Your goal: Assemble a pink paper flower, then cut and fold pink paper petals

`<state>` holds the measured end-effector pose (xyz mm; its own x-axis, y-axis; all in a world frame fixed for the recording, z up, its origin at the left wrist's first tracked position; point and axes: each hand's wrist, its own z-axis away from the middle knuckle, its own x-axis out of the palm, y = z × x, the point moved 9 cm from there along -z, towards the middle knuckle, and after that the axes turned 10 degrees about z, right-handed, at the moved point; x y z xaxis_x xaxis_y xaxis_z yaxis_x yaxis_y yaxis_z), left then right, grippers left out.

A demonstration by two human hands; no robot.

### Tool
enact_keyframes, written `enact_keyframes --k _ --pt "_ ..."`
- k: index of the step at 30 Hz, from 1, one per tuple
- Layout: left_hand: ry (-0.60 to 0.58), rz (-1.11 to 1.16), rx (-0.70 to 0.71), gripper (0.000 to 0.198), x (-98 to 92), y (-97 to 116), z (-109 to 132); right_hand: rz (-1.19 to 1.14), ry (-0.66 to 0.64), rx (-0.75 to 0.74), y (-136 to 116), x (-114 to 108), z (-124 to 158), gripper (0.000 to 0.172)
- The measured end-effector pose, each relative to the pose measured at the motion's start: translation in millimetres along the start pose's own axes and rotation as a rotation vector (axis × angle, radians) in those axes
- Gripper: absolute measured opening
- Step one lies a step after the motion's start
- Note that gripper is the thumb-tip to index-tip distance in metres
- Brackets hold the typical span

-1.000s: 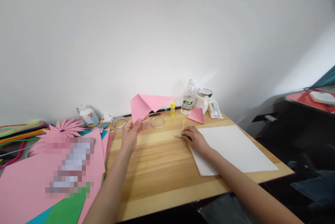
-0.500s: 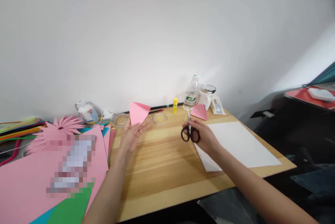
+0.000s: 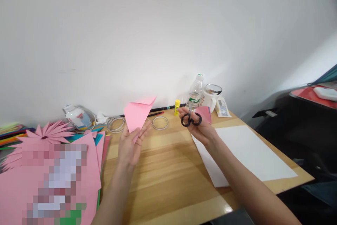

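My left hand [image 3: 133,144] pinches the lower point of a folded pink paper [image 3: 138,116], whose wide end fans upward with a flap folded over at the top. To the right, my right hand [image 3: 200,126] holds black-handled scissors [image 3: 191,119], its fingers around the loops. The blades point away from me and are hard to make out against the bottle. Just behind the right hand, another folded pink paper [image 3: 204,113] rests on the wooden table [image 3: 158,183]. A white sheet [image 3: 247,151] lies partly under my right forearm.
A yellow glue stick [image 3: 177,107], a water bottle [image 3: 195,93] and a white mug [image 3: 210,97] stand along the wall. At left are pink sheets [image 3: 88,161], a pink paper star shape [image 3: 47,134] and a white plastic bottle [image 3: 77,117]. Wire rings [image 3: 160,122] lie behind the left hand.
My left hand has turned the pink paper so that its top flap now tips toward the right. The scissors have risen slightly in my right hand. The view has shifted a little.
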<state>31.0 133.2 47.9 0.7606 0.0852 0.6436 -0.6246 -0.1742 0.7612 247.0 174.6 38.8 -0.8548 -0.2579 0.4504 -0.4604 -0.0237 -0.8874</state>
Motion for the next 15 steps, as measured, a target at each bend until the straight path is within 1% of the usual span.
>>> enact_keyframes --k 2,4,5,8,10,11,12,14,15 --pt "0.000 -0.022 -0.004 0.042 3.4 4 -1 0.027 0.031 0.026 19 -4 -3 0.028" --pt "-0.019 -0.039 -0.020 0.042 10.4 8 -3 0.096 0.010 0.035 32 -3 -1 0.032" --pt "-0.041 -0.047 -0.034 0.043 14.8 9 -3 0.135 -0.007 0.037 36 -1 1 0.031" --pt "-0.131 -0.068 -0.088 0.048 25.4 4 -2 0.173 -0.092 0.071 43 13 10 0.023" --pt "-0.170 -0.093 -0.119 0.050 25.3 -3 1 0.145 -0.160 0.081 43 27 16 0.024" --pt "-0.179 -0.113 -0.133 0.051 22.6 -8 3 0.146 -0.167 0.062 41 31 17 0.024" --pt "-0.178 -0.136 -0.143 0.052 18.3 -13 4 0.165 -0.147 0.030 39 32 17 0.024" --pt "-0.180 -0.219 -0.188 0.053 8.3 -25 7 0.275 -0.062 -0.033 37 29 17 0.026" --pt "-0.215 -0.256 -0.219 0.052 6.4 -31 9 0.353 -0.008 -0.052 38 25 16 0.026"
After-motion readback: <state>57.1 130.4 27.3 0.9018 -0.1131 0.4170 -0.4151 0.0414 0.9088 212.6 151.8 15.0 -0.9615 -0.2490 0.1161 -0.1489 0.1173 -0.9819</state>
